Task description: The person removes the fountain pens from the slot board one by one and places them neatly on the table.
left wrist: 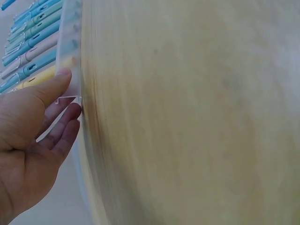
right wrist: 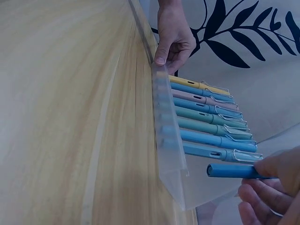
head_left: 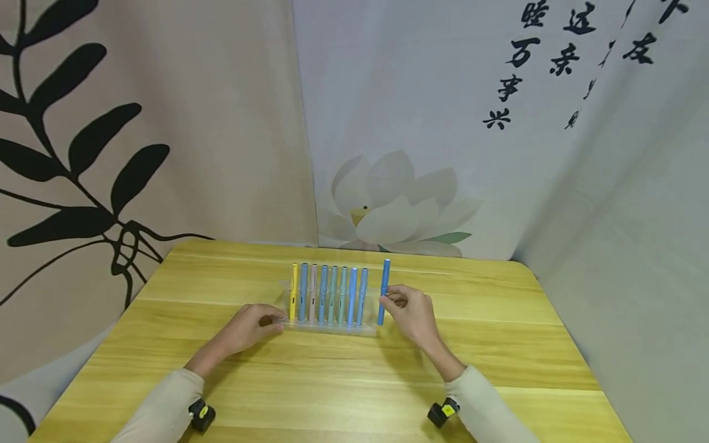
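A clear plastic pen stand (head_left: 338, 330) holds a row of several upright pens: a yellow pen (head_left: 293, 292) at the left end, a pinkish pen (head_left: 313, 294), and blue and green ones. My left hand (head_left: 256, 326) grips the stand's left end, thumb on its front lip (left wrist: 70, 79) and fingers beneath. Between thumb and fingers, my right hand (head_left: 408, 312) pinches a blue pen (head_left: 384, 289) upright just off the stand's right end. In the right wrist view this blue pen (right wrist: 229, 170) is beside the last blue pen (right wrist: 211, 152) in the row.
The stand is on a yellow wood-grain table (head_left: 310, 387). Behind the table hang a curtain with black leaves (head_left: 105, 135) and one with a lotus print (head_left: 404, 203) and dark characters. Each sleeve has a small black wrist camera (head_left: 202, 415) at its cuff.
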Demonstrator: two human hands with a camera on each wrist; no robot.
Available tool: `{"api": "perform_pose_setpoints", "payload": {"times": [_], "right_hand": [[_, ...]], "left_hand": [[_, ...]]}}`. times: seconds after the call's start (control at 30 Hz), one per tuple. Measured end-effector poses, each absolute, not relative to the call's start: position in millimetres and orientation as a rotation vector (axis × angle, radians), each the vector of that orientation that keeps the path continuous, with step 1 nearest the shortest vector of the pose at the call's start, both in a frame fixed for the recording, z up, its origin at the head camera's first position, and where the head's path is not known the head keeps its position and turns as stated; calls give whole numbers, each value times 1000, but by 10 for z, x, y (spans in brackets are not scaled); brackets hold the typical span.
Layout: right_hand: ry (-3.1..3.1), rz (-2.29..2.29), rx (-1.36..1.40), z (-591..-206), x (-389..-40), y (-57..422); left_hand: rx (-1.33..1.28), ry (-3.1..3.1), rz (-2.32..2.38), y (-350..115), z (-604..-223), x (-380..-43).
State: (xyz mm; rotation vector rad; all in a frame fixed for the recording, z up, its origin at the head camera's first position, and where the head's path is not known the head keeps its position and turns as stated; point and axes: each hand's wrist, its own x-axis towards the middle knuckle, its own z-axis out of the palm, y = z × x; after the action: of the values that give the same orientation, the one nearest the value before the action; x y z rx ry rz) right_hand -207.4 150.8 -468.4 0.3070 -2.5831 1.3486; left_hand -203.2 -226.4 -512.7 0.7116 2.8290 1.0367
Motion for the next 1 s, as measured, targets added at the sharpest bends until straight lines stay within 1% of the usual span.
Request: {"api": "perform_pose_setpoints", "payload": {"times": [1.0], "right_hand": [[-2687,1202,60,-4789,-1992,2206]], "left_hand": [[664,2820,1077,-2259,-5124,-2019]]}}
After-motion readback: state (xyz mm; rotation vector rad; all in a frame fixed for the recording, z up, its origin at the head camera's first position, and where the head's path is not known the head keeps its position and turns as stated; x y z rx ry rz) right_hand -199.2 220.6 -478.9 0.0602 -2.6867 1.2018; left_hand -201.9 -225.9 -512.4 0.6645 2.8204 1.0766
